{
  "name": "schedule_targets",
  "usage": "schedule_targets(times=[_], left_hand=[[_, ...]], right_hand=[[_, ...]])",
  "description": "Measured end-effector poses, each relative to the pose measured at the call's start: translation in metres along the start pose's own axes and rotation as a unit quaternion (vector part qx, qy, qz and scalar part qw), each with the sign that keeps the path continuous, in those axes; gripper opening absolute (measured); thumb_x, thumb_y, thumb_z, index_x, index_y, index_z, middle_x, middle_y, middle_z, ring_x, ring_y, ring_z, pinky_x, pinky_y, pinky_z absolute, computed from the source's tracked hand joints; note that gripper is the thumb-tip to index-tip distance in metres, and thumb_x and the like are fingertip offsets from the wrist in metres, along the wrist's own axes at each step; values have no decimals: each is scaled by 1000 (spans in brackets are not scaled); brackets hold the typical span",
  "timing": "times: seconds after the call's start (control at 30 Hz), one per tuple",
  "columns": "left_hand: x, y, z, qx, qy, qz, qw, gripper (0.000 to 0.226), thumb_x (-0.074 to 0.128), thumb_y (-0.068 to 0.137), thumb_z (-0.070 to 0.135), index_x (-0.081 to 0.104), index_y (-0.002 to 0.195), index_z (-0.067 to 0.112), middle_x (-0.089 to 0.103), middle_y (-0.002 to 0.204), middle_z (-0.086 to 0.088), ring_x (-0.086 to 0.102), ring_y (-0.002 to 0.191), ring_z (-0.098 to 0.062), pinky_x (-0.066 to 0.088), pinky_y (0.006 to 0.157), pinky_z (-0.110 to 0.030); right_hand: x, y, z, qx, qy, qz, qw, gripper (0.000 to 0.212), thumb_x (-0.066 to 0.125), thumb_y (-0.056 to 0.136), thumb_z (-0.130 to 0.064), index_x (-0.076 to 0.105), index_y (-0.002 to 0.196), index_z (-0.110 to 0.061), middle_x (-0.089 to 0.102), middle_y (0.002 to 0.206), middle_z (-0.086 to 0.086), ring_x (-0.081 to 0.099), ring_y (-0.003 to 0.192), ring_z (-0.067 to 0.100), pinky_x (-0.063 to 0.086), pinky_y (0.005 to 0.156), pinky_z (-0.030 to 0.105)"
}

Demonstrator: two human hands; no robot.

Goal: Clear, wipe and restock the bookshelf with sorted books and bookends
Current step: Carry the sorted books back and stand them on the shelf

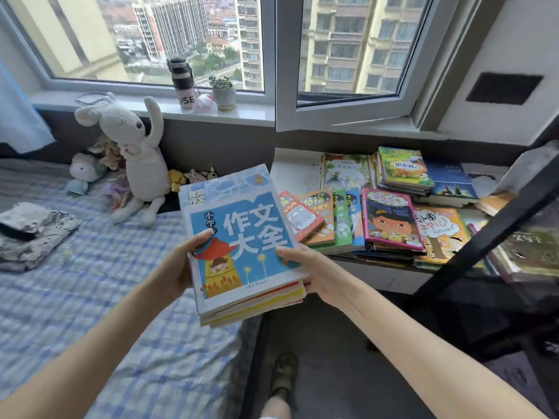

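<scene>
Hands grasping a stack of books (242, 246).
Left hand (178, 267) and right hand (314, 273) clasp opposite edges, thumbs on the blue cover, arms outstretched above the bed (90, 297).

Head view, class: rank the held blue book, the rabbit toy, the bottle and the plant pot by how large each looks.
1. The blue book, though it is nearest the camera, so its lead is unsure.
2. The rabbit toy.
3. The bottle.
4. The plant pot, shorter than the bottle.
</scene>
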State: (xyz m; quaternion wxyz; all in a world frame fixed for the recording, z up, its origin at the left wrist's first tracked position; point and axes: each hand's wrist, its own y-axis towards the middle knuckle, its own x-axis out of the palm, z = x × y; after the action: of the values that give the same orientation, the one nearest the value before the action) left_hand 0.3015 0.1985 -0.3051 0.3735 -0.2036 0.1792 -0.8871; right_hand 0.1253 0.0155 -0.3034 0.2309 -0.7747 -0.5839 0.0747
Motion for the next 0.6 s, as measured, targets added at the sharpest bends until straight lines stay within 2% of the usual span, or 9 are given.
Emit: schedule_targets(times=[0.1,0.2,0.27,0.33,0.43,0.53,0.6], left_hand=[[23,-14,21,76,51,-46,995,83,81,49,56,60,122,22,71,111,-8,71,91,-27,58,79,-45],[60,-25,52,151,60,-102,981,105,88,34,62,57,126,21,71,113,-4,71,94,-23,60,71,-34],[86,-28,75,189,48,-144,970,108,88,35,60,55,128,17,71,111,-4,71,93,-20,58,69,-30],[113,-32,98,228,45,-188,954,112,89,37,59,51,132,14,71,111,-5,70,94,-21,58,74,-31],[153,-39,128,267,38,-261,927,120,88,31,62,50,133,12,71,110,-6,70,93,-22,58,74,-30],[199,-55,157,296,40,-352,887,113,88,18,66,61,116,14,75,96,-3,72,80,-15,56,69,-28],[234,-70,175,312,37,-422,851,104,86,14,68,66,103,20,76,92,1,72,78,-12,53,73,-30]], right_hand=[[-3,-38,-20,-65,-2,45,997,42,69,80,-39,56,119,-37,71,111,-5,69,98,16,57,80,33],[-10,-80,-44,-136,-11,112,984,50,72,77,-34,54,123,-38,70,113,-5,69,99,15,56,80,29],[-13,-111,-65,-190,-27,161,968,60,70,72,-34,51,129,-39,70,113,-8,68,99,12,52,84,27],[-13,-139,-82,-241,-38,214,946,68,71,70,-33,47,134,-37,69,115,-9,66,103,12,47,91,31],[-13,-183,-102,-309,-43,293,904,81,78,63,-33,46,138,-31,67,121,-1,64,111,19,46,98,39],[-11,-233,-127,-348,-64,377,856,87,83,54,-33,50,135,-31,67,121,5,63,112,28,49,97,45],[-4,-271,-143,-376,-75,437,814,82,81,51,-30,54,129,-30,69,116,3,66,106,26,55,88,38]])
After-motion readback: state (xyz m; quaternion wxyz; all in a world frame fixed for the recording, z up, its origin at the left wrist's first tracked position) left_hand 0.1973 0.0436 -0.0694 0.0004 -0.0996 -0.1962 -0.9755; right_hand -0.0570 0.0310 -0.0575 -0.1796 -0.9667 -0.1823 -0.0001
